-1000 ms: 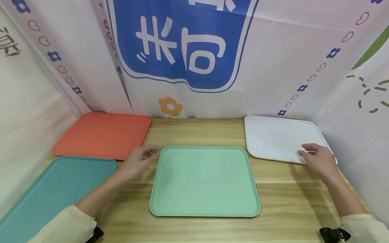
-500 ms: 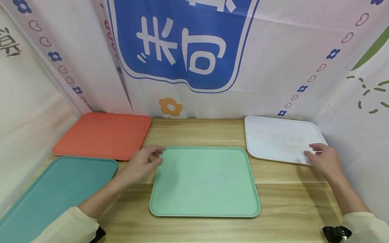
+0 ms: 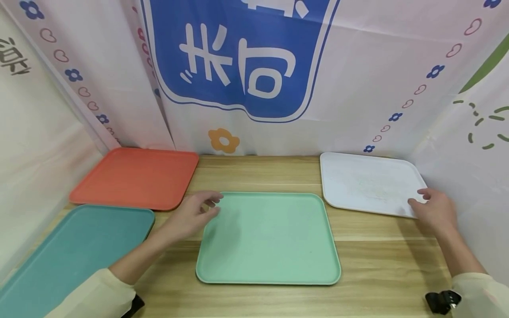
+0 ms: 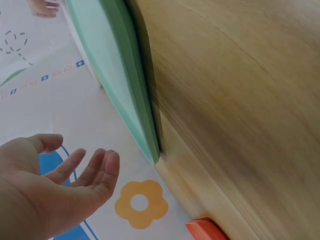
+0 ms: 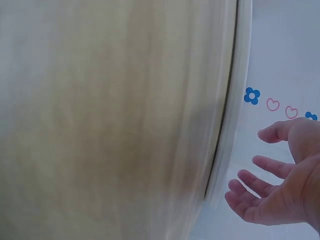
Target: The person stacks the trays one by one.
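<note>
The green tray [image 3: 270,238] lies flat mid-table, the left hand [image 3: 195,214] by its far left corner, fingers loosely spread, holding nothing; the right hand [image 3: 435,212], likewise relaxed, is at the white tray [image 3: 366,176]. Tray-laying looks done; anything left does not show. Red tray [image 3: 135,179] and teal tray [image 3: 79,247] sit left on the wood-grain table [image 3: 381,274], enclosed by printed cloth [image 3: 358,88].

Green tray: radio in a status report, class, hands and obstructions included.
Left hand empty, over far left corner of green tray. Right hand empty, by near right corner of white tray. Both trays flat on table. No obstruction seen.
</note>
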Motion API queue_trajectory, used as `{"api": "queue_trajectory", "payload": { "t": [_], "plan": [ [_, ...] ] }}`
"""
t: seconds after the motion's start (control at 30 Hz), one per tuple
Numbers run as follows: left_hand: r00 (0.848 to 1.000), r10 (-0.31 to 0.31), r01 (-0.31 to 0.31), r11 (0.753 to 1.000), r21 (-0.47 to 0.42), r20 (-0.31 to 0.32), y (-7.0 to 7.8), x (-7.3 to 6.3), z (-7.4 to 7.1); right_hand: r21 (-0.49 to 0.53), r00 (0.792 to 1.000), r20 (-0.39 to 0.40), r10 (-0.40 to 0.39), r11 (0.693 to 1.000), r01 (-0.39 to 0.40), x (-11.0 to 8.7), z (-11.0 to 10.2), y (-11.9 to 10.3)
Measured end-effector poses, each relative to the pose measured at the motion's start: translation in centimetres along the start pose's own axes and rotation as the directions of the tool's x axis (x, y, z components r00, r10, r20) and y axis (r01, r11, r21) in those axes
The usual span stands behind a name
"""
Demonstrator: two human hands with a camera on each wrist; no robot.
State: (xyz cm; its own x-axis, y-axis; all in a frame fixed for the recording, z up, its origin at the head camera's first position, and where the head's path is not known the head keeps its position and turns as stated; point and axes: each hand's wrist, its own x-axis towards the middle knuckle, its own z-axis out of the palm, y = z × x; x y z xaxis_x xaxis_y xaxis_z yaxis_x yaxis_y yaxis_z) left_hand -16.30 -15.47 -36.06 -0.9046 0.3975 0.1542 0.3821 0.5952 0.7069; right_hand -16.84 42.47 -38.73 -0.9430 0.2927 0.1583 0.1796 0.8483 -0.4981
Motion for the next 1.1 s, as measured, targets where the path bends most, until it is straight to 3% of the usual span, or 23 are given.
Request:
{"api": "queue_trajectory", "payload": {
  "t": [0.27,0.7,1.1],
  "plan": [
    [0.999,0.015,-0.015,1.000,-0.003,-0.035,0.1,0.2,0.3,0.001,0.993,0.056,0.105,0.994,-0.105,0.4,0.0,1.0],
    [0.999,0.023,-0.023,1.000,0.009,-0.041,0.2,0.2,0.4,-0.021,0.992,0.087,0.085,0.996,-0.084,0.8,-0.3,2.2],
    [0.999,0.032,-0.032,0.999,0.011,-0.037,0.0,0.3,0.4,0.016,0.981,0.083,0.178,0.984,-0.180,1.4,-0.8,1.8]
  ]
}}
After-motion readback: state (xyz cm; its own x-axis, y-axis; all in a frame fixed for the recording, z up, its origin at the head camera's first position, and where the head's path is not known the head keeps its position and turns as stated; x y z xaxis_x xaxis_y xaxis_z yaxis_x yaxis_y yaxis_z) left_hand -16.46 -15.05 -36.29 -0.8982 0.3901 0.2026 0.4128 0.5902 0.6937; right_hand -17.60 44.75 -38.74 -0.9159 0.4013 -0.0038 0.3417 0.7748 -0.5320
